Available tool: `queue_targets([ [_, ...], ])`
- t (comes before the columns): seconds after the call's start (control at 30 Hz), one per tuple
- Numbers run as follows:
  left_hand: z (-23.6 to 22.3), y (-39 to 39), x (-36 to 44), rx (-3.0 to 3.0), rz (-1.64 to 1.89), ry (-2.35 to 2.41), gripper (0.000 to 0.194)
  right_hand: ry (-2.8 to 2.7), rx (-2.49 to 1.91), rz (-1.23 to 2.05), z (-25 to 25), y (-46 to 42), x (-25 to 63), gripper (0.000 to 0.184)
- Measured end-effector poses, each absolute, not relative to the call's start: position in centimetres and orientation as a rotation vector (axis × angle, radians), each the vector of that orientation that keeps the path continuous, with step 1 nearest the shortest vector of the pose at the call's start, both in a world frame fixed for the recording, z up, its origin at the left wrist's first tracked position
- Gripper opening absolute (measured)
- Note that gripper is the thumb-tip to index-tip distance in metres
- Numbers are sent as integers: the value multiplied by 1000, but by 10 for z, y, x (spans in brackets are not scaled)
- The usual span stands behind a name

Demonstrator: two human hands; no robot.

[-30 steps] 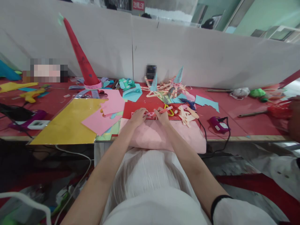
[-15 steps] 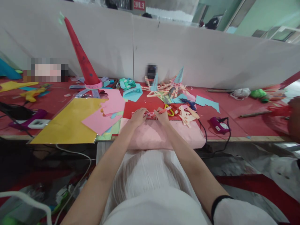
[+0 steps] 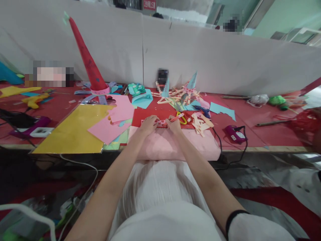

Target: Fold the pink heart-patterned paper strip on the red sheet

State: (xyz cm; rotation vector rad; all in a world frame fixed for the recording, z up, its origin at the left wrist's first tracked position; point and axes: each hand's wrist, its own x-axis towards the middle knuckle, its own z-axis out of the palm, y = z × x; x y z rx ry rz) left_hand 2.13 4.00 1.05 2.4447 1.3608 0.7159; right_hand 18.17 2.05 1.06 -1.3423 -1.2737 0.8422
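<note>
left hand [image 3: 149, 125] and right hand [image 3: 175, 125] on pink strip [image 3: 162, 123], red chinese-lettered sign [image 3: 149, 4]

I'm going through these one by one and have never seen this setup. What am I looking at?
There is no machine: these are a person's bare hands, seen by one head-worn camera looking forward and down. The left hand and right hand have their fingers on a pink patterned strip; whether they grip or press it is unclear. On the red table lie a yellow sheet and pink paper, with a tall red cone behind.
</note>
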Motion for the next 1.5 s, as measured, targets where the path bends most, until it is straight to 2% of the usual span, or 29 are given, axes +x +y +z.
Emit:
queue_targets([
  [0.37, 12, 41, 20, 2457, 693, 1352, 21, -1201, -1371, 837, 19, 18, 182, 23],
  [0.9, 10, 40, 21, 2456, 716, 1368, 20, -1270, -1312, 813, 7, 22, 184, 34],
  [1.5, 11, 40, 21, 2442, 697, 1365, 20, -1298, -1344, 809, 8, 21, 184, 31],
])
